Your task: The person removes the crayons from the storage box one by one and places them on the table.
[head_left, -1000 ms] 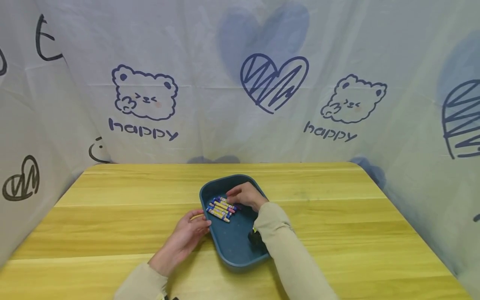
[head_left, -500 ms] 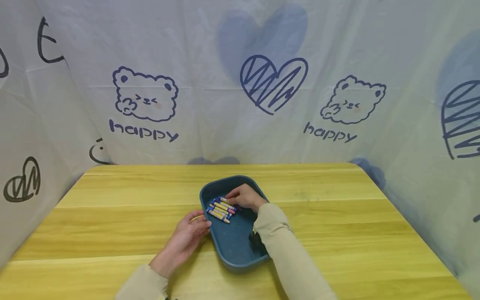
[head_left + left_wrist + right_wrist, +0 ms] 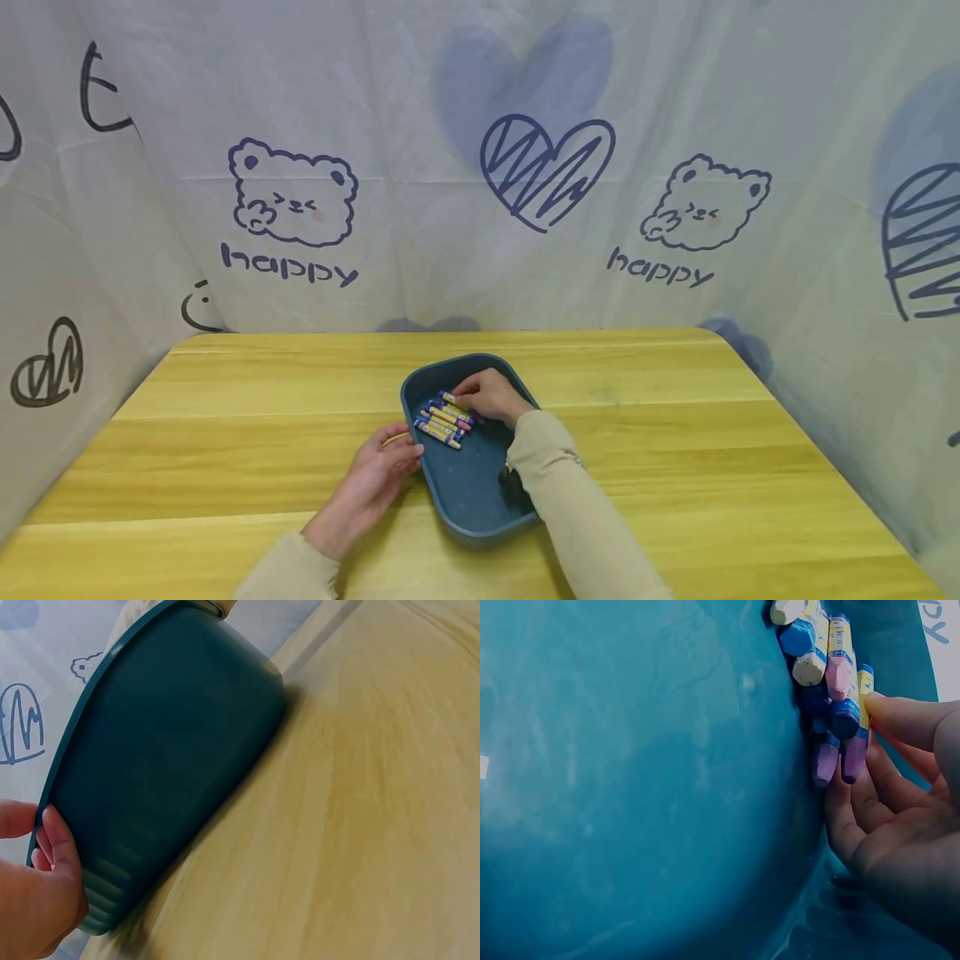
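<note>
Gripping the tray [image 3: 467, 493] at nine o'clock with left hand [image 3: 375, 475]. Pinching a purple crayon [image 3: 855, 756] in right hand [image 3: 495, 395] (other crayons [image 3: 438, 432] toward eight o'clock).

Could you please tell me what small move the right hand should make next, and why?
I would probably have the right hand gently loosen its pinch on the outermost purple-tipped crayon and let it rest there: it lies alongside the other crayons, roughly in line with them, inside the tray, which the left hand grips at the side.
</note>
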`<state>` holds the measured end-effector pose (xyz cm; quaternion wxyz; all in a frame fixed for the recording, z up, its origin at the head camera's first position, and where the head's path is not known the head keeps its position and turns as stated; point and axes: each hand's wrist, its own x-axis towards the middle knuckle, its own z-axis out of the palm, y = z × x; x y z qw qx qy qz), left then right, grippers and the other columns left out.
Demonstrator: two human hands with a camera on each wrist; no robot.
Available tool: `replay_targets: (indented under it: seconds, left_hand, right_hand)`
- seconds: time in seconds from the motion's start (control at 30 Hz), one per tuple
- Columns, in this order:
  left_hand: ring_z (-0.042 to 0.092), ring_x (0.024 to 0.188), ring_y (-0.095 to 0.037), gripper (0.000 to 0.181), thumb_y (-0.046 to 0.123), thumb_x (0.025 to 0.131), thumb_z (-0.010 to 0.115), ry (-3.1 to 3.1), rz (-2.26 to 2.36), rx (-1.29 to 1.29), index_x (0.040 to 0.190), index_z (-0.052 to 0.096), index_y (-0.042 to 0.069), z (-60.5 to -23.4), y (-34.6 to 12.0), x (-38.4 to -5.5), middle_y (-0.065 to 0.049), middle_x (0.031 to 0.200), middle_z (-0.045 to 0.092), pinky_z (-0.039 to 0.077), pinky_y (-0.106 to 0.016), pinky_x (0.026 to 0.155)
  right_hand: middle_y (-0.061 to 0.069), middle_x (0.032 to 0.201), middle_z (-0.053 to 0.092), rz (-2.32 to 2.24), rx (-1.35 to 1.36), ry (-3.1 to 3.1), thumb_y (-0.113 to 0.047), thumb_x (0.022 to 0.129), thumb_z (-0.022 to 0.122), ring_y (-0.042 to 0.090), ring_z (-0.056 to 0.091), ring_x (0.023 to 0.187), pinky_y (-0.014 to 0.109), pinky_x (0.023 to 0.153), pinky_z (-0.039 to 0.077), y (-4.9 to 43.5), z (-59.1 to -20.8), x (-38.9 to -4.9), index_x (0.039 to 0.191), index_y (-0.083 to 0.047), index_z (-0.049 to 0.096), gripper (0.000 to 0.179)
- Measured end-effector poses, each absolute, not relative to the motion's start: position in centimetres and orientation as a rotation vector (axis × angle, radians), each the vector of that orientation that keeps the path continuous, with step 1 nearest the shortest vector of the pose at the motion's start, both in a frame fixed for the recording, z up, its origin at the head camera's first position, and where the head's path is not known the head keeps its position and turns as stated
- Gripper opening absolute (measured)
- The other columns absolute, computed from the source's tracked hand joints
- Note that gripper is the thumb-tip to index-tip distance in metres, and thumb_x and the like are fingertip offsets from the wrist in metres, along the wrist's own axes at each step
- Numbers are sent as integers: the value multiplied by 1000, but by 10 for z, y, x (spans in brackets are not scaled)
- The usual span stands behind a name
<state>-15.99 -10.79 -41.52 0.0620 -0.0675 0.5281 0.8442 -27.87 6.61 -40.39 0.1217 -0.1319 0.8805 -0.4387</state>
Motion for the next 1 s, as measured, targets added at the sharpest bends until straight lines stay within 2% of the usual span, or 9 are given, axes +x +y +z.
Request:
replay_targets:
  seconds: [0.23,0.6,1.0]
  left_hand:
    - [54,77,-10,40,-14,87,49,1604,2557,-218,124,35,-8,-415,-107,-161,-8,94,53,48,-21,73]
    - [54,74,-9,40,-14,87,49,1592,2576,-211,124,35,-7,-416,-106,-159,-5,89,54,48,-21,72]
    - [54,73,-10,41,-14,85,51,1595,2585,-206,123,36,-6,-416,-107,-159,-6,90,54,48,-21,70]
  right_hand:
    - [9,92,70,-1308,-394,2609,-6,89,67,16,61,81,30,76,52,67,-404,-281,100,0,73,14]
    - [5,95,70,-1373,-398,2585,-11,87,71,17,63,83,33,79,52,66,-386,-278,100,-5,74,15]
    - [8,99,70,-1305,-532,2651,-11,87,70,20,64,89,33,78,52,73,-355,-280,101,-3,74,17]
